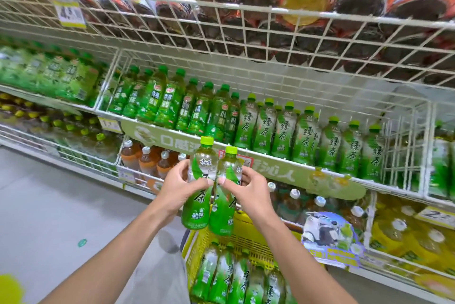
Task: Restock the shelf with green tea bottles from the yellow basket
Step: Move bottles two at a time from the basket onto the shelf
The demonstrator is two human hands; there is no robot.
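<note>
Above the yellow basket [248,237], two green tea bottles [197,195] labelled 绿茶 stand upright, touching; the left hand [176,186] clamps one, the right hand [248,189] the other. More lie in the basket; matching bottles [305,138] line the wire shelf [327,168].

Two upright green tea bottles [197,188] [225,195], lime-capped, touching side by side above a yellow basket [197,237] holding more bottles [236,276]; matching bottles line the white wire shelf [305,164].
</note>
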